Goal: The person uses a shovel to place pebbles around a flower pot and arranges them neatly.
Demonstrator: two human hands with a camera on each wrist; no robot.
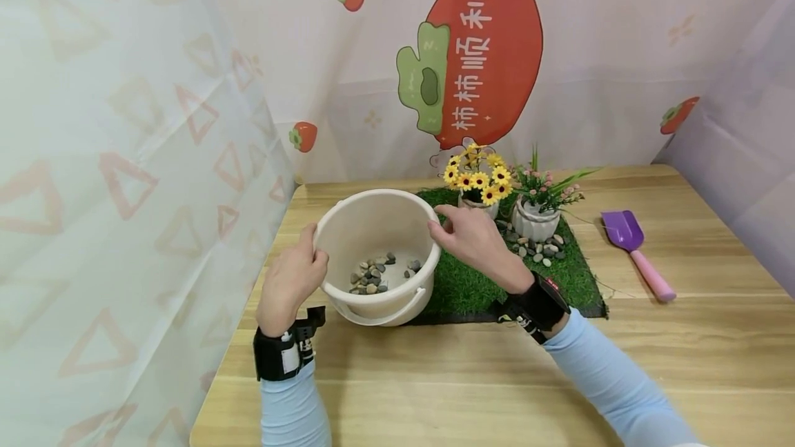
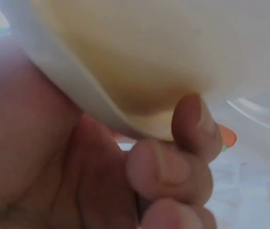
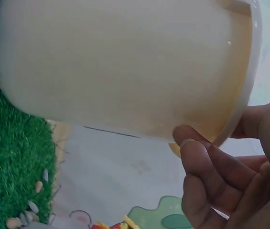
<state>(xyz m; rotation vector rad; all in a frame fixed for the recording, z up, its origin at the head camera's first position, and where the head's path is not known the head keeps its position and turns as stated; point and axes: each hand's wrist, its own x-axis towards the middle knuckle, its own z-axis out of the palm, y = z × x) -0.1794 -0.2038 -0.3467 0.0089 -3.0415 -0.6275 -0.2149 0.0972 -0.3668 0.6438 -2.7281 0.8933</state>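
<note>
A cream plastic bucket (image 1: 377, 305) stands over the left part of the green turf mat, its handle hanging down at the front. Several small pebbles (image 1: 371, 276) lie on its bottom. My left hand (image 1: 290, 281) grips the rim on the left, and in the left wrist view its fingers (image 2: 192, 124) curl under the lip. On the opposite side my right hand (image 1: 475, 240) pinches the rim, thumb inside and fingers (image 3: 197, 155) against the outer wall.
On the turf mat (image 1: 478, 295) stand a pot of yellow flowers (image 1: 477, 181) and a white pot (image 1: 535, 221) with pink flowers, loose stones (image 1: 539, 251) around it. A purple scoop (image 1: 624, 230) with a pink handle lies on the wooden table (image 1: 435, 385) at right.
</note>
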